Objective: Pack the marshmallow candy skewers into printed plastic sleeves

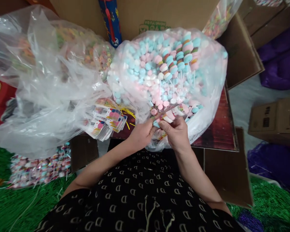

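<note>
Both my hands are closed on a marshmallow skewer in a clear printed wrapper, which slants up to the right in front of me. My left hand pinches its lower left end. With thumb and fingers, my right hand grips it from the right, covering part of the wrapper. Just beyond lies a large open clear bag of pink, blue and white marshmallows. Several unwrapped marshmallow skewers with white sticks rest on top. To the left sit stacked printed cards and yellow twist ties.
A clear bag of colourful ring sweets covers the left of the dark red table. A blue tube stands at the back by a cardboard box. Wrapped skewers lie low on the left; cartons stand right.
</note>
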Tool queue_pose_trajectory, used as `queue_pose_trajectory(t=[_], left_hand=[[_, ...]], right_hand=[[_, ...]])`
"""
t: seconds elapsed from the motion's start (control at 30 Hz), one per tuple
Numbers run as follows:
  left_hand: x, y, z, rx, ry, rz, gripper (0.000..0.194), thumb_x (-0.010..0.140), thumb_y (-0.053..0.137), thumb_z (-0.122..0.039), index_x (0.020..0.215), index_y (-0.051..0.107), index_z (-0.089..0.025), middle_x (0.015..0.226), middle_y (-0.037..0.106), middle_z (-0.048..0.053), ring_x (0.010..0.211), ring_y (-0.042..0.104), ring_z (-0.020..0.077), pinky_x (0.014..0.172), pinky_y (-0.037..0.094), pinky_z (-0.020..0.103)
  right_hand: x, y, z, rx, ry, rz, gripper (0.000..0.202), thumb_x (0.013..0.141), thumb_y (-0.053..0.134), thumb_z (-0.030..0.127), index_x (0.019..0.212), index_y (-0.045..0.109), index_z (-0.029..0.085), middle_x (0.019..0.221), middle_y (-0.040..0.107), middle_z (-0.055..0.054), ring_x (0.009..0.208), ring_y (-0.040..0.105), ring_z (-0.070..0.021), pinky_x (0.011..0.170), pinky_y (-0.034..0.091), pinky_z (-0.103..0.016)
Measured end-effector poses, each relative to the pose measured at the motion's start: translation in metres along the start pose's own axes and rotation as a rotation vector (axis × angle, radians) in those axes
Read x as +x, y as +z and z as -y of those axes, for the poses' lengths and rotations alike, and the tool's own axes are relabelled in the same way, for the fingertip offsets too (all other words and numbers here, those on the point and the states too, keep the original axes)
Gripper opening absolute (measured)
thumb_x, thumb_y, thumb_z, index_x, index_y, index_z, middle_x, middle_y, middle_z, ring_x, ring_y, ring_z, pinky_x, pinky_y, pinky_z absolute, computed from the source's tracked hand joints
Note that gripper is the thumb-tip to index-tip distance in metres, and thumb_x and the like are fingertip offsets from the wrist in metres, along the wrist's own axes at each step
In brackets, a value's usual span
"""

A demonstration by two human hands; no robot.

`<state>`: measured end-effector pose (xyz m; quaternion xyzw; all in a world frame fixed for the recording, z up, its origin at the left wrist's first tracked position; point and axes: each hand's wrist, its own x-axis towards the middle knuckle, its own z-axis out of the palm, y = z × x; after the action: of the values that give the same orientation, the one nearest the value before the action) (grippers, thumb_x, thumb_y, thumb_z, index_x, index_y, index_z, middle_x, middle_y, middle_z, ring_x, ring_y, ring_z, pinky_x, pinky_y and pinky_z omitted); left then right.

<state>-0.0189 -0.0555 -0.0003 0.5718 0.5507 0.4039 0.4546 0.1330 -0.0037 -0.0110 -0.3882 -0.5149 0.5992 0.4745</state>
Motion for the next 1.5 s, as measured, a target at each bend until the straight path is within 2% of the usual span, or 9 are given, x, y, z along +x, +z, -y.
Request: queue_pose_trajectory(t=[0.1,0.33,0.53,0.67,0.77,1.03,1.27,1.37,1.5], left_hand=[[-0.001,-0.009,0.002,-0.068,0.048,0.127,0.024,0.101,0.054,-0.041,0.099,0.069,-0.023,0.065,0.064,0.001,0.061,0.06,0.0201,0.066,0.048,0.032],[-0.01,-0.018,0.005,0.062,-0.044,-0.19,0.019,0.093,0.068,-0.029,0.077,0.058,-0.023,0.064,0.054,0.0,0.062,0.054,0.0193,0.066,0.039,0.031],[-0.019,-0.06,0.008,-0.376,-0.088,-0.353,0.025,0.095,0.071,-0.039,0.078,0.065,-0.022,0.056,0.052,-0.004,0.048,0.041,0.0109,0.053,0.035,0.026],[-0.021,-0.078,0.01,-0.696,-0.097,-0.459,0.029,0.094,0.071,-0.044,0.078,0.063,-0.021,0.049,0.033,-0.01,0.04,0.029,0.0079,0.049,0.043,0.025],[-0.022,-0.08,0.014,-0.777,-0.115,-0.465,0.029,0.095,0.072,-0.04,0.076,0.063,-0.02,0.05,0.034,-0.009,0.04,0.031,0.0068,0.048,0.045,0.023],[-0.025,-0.08,0.025,-0.83,-0.169,-0.496,0.035,0.098,0.07,-0.04,0.073,0.058,-0.019,0.049,0.033,-0.01,0.039,0.032,0.0063,0.048,0.048,0.023],[-0.024,-0.077,0.025,-0.792,-0.139,-0.476,0.035,0.095,0.073,-0.044,0.074,0.059,-0.019,0.048,0.035,-0.011,0.039,0.032,0.0058,0.048,0.048,0.023],[-0.024,-0.077,0.025,-0.782,-0.163,-0.486,0.039,0.095,0.073,-0.044,0.071,0.055,-0.019,0.048,0.035,-0.011,0.038,0.031,0.0053,0.049,0.048,0.022],[-0.025,-0.077,0.025,-0.782,-0.177,-0.489,0.038,0.095,0.073,-0.045,0.072,0.056,-0.019,0.048,0.034,-0.011,0.039,0.031,0.0052,0.048,0.047,0.022]], right_hand=[[0.004,-0.001,0.007,-0.037,0.044,0.159,0.046,0.071,0.09,0.057,0.097,0.073,0.024,0.09,0.076,-0.003,0.081,0.073,-0.0202,0.076,0.066,-0.038],[0.003,0.028,0.001,-0.231,-0.054,-0.076,0.033,0.083,0.082,0.051,0.094,0.072,0.021,0.081,0.073,-0.002,0.072,0.07,-0.0169,0.067,0.062,-0.032],[0.016,0.041,0.012,-0.153,-0.041,0.287,0.041,0.094,0.071,0.052,0.126,0.067,0.026,0.104,0.077,-0.003,0.091,0.075,-0.0165,0.079,0.064,-0.032],[0.023,0.06,0.002,-0.387,-0.178,0.555,0.018,0.101,0.06,0.03,0.111,0.074,0.025,0.105,0.08,-0.001,0.096,0.075,-0.0151,0.089,0.059,-0.03],[0.025,0.067,-0.016,-0.681,-0.294,0.704,0.02,0.101,0.057,0.019,0.105,0.076,0.024,0.1,0.08,-0.002,0.092,0.074,-0.0168,0.084,0.056,-0.029],[0.024,0.052,-0.01,-1.277,-0.211,0.71,0.017,0.102,0.061,0.022,0.107,0.075,0.013,0.105,0.075,-0.012,0.094,0.071,-0.0203,0.08,0.05,-0.029],[0.014,0.078,0.004,-1.622,-0.158,0.802,0.033,0.102,0.04,0.008,0.113,0.072,0.007,0.11,0.072,-0.022,0.105,0.071,-0.0317,0.081,0.05,-0.038],[0.014,0.084,0.002,-1.658,-0.087,0.778,0.04,0.104,0.033,0.01,0.117,0.07,0.006,0.109,0.073,-0.023,0.101,0.073,-0.0316,0.074,0.049,-0.037],[0.024,0.072,-0.005,-1.491,-0.025,0.696,0.024,0.098,0.049,0.015,0.105,0.072,0.011,0.105,0.076,-0.017,0.091,0.073,-0.0273,0.07,0.047,-0.033]])
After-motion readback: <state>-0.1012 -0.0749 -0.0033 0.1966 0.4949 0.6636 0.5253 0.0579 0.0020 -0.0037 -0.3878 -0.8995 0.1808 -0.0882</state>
